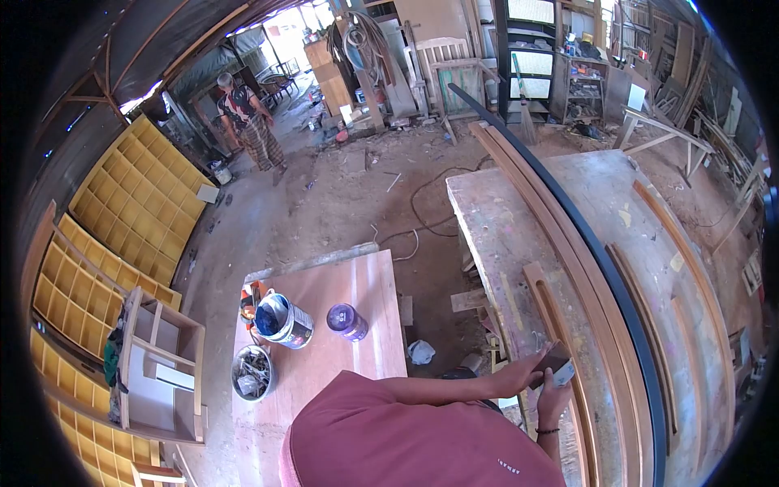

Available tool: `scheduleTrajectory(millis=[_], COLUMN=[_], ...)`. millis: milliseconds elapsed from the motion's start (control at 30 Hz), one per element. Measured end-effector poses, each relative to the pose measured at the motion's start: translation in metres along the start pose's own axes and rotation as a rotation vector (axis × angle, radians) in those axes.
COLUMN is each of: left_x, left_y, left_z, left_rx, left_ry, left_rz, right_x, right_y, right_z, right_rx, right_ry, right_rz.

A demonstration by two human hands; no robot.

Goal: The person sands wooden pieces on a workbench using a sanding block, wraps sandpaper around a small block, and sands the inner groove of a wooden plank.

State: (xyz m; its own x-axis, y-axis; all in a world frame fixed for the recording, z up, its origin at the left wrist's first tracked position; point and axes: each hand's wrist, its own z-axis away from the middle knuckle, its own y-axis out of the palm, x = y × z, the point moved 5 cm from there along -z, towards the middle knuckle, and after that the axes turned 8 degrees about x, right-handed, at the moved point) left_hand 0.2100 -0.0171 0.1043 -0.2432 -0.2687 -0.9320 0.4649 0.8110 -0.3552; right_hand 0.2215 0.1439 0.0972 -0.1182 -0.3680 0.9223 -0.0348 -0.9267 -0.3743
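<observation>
My left hand [522, 373] reaches across to the right, its fingers closed around a small flat-sided block [556, 358], dark brown on one face and pale grey on another. Close below it, my right hand [554, 399], with a dark bracelet at the wrist, grips the grey side of the same piece. I cannot tell whether it is one piece or two pressed together. Both hands are above a brown wooden strip with a long groove [545, 294], near the edge of a paint-stained workbench [495, 235].
Long wooden mouldings [568, 235] and a black strip [604, 252] lie along the bench. A plywood table [324, 284] holds a paint bucket [284, 329], a purple-labelled can [347, 323] and a tub of metal bits [253, 373]. Yellow compartment racks [138, 183] stand left; a person [247, 122] is further back.
</observation>
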Motion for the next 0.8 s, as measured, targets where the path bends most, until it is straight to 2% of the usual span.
scheduleTrajectory(millis=[133, 233, 333, 400, 433, 500, 533, 567, 600, 667, 700, 733, 767, 800], left_x=[0.008, 0.020, 0.027, 0.061, 0.064, 0.065, 0.064, 0.067, 0.067, 0.056, 0.051, 0.038, 0.024, 0.007], left_y=[-0.001, -0.007, -0.015, -0.014, -0.017, -0.031, -0.038, -0.043, -0.044, -0.049, -0.049, -0.046, -0.043, -0.046], left_z=[-0.004, -0.007, -0.006, -0.004, -0.004, 0.001, 0.003, 0.005, 0.006, 0.006, 0.006, 0.006, 0.006, 0.006], left_rx=[0.000, 0.035, 0.135, 0.105, 0.074, 0.069, 0.059, 0.021, 0.022, -0.044, -0.043, 0.057, 0.157, 0.160], left_ry=[-0.040, -0.124, -0.174, -0.156, -0.139, -0.176, -0.212, -0.194, -0.195, -0.017, -0.017, -0.012, -0.006, -0.005], left_rz=[0.002, 0.158, 0.313, 0.313, 0.314, 0.362, 0.404, 0.261, 0.262, -0.059, -0.057, -0.061, -0.065, -0.062], right_x=[-0.016, -0.013, -0.009, -0.007, -0.012, -0.029, -0.034, -0.035, -0.025, -0.011, 0.001, 0.012, 0.015, 0.016], right_y=[-0.003, -0.007, -0.013, -0.019, -0.028, -0.040, -0.045, -0.051, -0.054, -0.050, -0.049, -0.047, -0.046, -0.040], right_z=[-0.003, -0.001, 0.003, 0.007, 0.003, -0.009, -0.012, -0.016, -0.015, -0.014, -0.013, -0.012, -0.011, -0.011], right_rx=[-0.024, 0.000, 0.039, 0.170, 0.166, 0.403, 0.402, 0.364, 0.324, 0.282, 0.242, 0.199, 0.198, 0.276], right_ry=[-0.005, 0.050, -0.038, 0.005, 0.006, 0.111, 0.111, 0.015, -0.079, -0.116, -0.257, -0.397, -0.395, -0.379], right_rz=[-0.030, -0.207, -0.342, -0.534, -0.533, -0.372, -0.371, -0.171, 0.028, -0.004, 0.172, 0.349, 0.351, 0.454])
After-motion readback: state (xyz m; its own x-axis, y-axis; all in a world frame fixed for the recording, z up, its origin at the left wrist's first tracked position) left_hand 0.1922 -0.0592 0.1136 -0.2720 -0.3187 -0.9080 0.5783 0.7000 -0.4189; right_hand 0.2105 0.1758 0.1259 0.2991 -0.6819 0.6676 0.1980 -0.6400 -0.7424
